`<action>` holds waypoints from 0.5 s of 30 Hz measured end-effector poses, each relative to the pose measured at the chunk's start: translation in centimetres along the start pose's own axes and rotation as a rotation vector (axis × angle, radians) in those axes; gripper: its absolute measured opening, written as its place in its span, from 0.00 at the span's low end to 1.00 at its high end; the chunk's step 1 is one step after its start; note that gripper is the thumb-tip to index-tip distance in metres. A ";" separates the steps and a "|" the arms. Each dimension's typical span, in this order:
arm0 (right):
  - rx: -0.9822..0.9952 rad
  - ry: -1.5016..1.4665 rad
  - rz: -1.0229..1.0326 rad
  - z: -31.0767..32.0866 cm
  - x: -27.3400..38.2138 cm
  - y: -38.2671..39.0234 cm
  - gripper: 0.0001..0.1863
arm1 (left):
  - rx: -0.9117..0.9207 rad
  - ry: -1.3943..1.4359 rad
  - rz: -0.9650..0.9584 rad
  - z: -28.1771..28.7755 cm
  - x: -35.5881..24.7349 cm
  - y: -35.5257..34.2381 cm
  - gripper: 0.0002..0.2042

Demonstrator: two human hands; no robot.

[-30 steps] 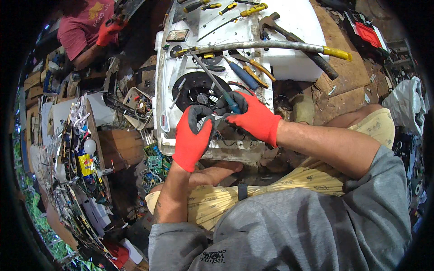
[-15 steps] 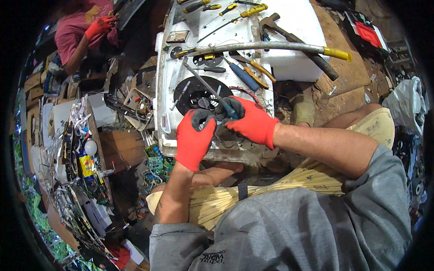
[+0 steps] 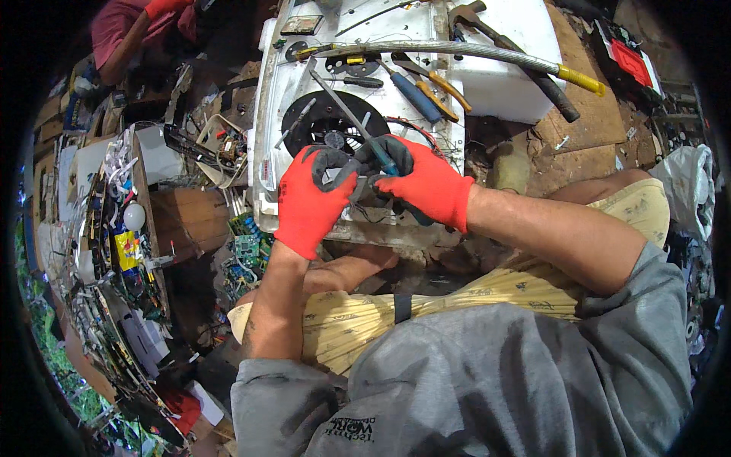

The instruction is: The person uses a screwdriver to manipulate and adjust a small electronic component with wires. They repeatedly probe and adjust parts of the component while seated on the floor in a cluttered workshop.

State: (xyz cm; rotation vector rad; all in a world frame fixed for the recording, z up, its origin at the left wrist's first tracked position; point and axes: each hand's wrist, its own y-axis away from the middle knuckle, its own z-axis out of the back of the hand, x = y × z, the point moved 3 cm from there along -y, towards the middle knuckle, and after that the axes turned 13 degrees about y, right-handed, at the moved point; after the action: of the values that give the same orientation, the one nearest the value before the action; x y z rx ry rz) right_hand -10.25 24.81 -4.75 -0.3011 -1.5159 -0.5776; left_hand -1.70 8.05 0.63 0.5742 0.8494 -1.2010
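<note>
In my right hand (image 3: pixel 430 183), red-gloved with dark fingers, is a screwdriver (image 3: pixel 384 158) with a teal handle. Its long shaft slants up and left over a black round fan piece (image 3: pixel 326 105). My left hand (image 3: pixel 314 199), in a matching glove, is closed in a pinch close beside the right fingertips. What it pinches is small and mostly hidden by the fingers. Both hands are above the near end of a worn white panel (image 3: pixel 266 164). Thin wires show around the hands.
Pliers with orange grips (image 3: pixel 438 97), a blue-handled tool (image 3: pixel 415 97) and a long metal bar with a yellow end (image 3: pixel 487 52) lie beyond. A hammer (image 3: pixel 525 65) rests on a white block. Scrap fills the left side (image 3: pixel 126 251); a co-worker's red glove (image 3: pixel 164 7) shows far left.
The view has shifted, so the far tools sit higher in the picture. Both hands stay close together, with the screwdriver still in the right one.
</note>
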 end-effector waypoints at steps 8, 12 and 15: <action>-0.031 0.061 -0.051 0.2 0.1 -0.2 0.22 | 0.089 0.065 0.041 0.4 -0.1 0.0 0.16; 0.061 0.044 -0.029 0.8 1.1 -0.6 0.18 | 0.093 0.121 0.132 0.2 0.2 -0.1 0.16; 0.084 0.083 -0.053 1.5 1.6 -0.2 0.18 | 0.084 0.192 0.157 0.1 0.8 -0.1 0.15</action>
State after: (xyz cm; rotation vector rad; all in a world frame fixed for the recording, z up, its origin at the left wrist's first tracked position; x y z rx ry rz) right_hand -11.70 25.18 -3.12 -0.1708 -1.4670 -0.5596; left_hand -1.71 7.48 0.05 0.8199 0.9005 -1.0529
